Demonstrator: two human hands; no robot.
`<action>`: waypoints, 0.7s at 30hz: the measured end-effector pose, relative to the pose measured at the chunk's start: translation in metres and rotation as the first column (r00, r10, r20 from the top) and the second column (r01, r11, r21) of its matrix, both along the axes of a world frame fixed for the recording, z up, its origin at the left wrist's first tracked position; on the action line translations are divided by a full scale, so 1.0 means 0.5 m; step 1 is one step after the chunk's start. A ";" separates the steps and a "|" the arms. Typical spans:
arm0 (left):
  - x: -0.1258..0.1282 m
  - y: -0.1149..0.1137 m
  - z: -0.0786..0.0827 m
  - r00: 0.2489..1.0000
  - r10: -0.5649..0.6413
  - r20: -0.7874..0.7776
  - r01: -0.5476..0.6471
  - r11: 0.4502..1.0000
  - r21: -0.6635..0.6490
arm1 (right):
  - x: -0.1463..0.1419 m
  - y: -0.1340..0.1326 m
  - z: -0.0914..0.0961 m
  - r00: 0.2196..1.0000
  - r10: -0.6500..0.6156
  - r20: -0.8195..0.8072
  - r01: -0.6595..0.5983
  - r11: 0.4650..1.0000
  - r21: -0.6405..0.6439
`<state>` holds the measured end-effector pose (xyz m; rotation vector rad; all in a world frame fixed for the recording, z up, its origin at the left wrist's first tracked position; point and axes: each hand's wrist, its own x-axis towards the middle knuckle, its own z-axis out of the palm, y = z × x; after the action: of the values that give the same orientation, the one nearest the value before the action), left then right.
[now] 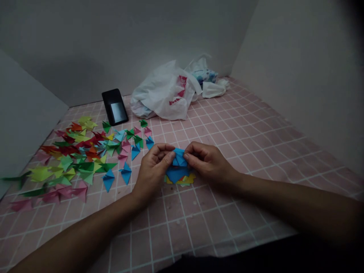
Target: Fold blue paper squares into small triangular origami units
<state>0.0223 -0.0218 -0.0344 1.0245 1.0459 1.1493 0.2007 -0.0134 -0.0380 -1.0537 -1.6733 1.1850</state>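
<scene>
Single head-worn view, facing forward and down from just behind the left hand [152, 170] and right hand [209, 161], close over a pink grid mat [176, 235]; far wall [113, 45] at top.

hands [152, 170] [209, 161]: 2 | phone [115, 107]: 1 | plastic bag [162, 93]: 1 | loose blue paper triangles [126, 173]: 4

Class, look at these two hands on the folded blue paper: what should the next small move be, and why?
Probably a firm pinch to sharpen the crease of the folded blue paper. The left hand and right hand grip it from either side, and its flaps look loose and raised. The paper pieces beneath it make an uneven surface for pressing.
</scene>
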 end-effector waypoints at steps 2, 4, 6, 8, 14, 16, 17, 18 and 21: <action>0.000 0.001 -0.002 1.000 0.010 0.015 -0.010 0.999 -0.033 | 0.000 0.001 0.000 1.000 -0.007 0.014 0.007 1.000 0.019; 0.000 0.002 -0.003 1.000 0.008 0.018 -0.007 0.998 -0.062 | 0.000 0.001 0.000 0.999 -0.017 0.042 0.015 0.999 0.052; -0.001 0.003 -0.004 1.000 0.002 -0.006 -0.002 0.998 -0.068 | -0.001 0.002 0.000 0.997 -0.025 0.076 0.018 0.995 0.100; -0.002 0.003 -0.005 0.999 0.003 -0.050 -0.005 0.999 -0.050 | -0.001 0.002 -0.001 0.994 -0.020 0.105 0.004 0.988 0.153; -0.006 0.004 -0.003 0.988 -0.001 -0.152 0.000 1.000 -0.009 | 0.000 -0.002 -0.001 0.992 0.055 0.113 -0.070 0.989 0.131; -0.005 0.004 -0.001 0.994 -0.027 -0.109 0.024 0.999 -0.033 | 0.000 -0.002 0.000 0.995 0.057 0.084 -0.064 0.995 0.078; -0.004 0.003 0.000 0.995 -0.045 -0.086 0.040 0.998 -0.050 | 0.000 -0.002 0.000 0.996 0.047 0.070 -0.051 0.997 0.062; -0.003 0.003 0.001 0.996 -0.063 -0.067 0.058 0.996 -0.067 | 0.000 -0.001 0.000 0.998 0.034 0.057 -0.037 0.998 0.057; 0.000 0.003 0.000 0.994 -0.106 -0.028 0.103 0.990 -0.098 | 0.000 0.000 0.001 0.999 -0.001 0.040 -0.002 0.998 0.062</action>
<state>0.0222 -0.0205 -0.0344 1.0129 1.0511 0.9908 0.2007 -0.0135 -0.0373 -1.0448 -1.7304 1.1113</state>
